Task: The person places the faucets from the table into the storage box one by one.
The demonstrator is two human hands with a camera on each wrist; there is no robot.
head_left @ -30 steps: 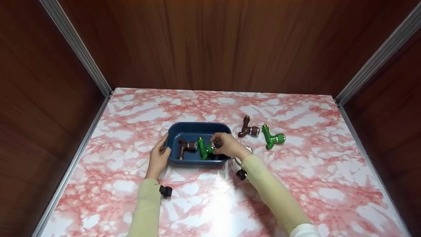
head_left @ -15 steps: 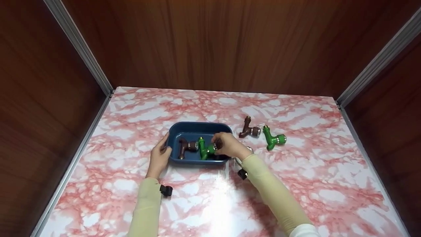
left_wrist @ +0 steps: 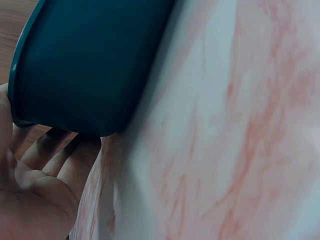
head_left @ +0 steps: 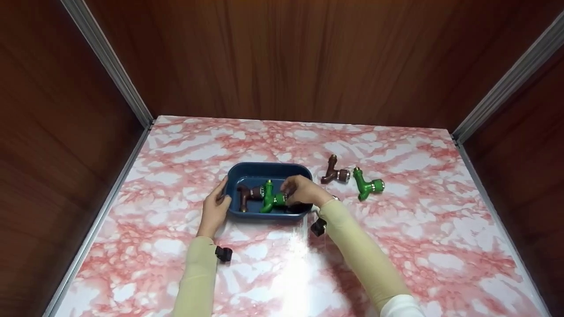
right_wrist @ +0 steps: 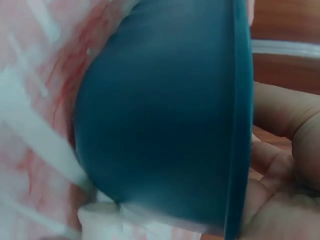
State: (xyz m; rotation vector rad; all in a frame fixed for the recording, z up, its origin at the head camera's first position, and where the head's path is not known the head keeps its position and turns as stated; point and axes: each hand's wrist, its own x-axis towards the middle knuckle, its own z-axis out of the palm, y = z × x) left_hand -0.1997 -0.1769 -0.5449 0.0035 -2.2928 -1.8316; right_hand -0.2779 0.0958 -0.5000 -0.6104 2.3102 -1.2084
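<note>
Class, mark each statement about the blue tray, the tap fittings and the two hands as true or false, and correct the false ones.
1. The right hand holds a green fitting inside the blue tray. True.
2. The left hand rests flat on the table, away from the tray. False: it touches the tray's left end.
3. A brown fitting lies in the tray. True.
4. Three fittings lie on the table right of the tray. False: two, a brown one and a green one.
</note>
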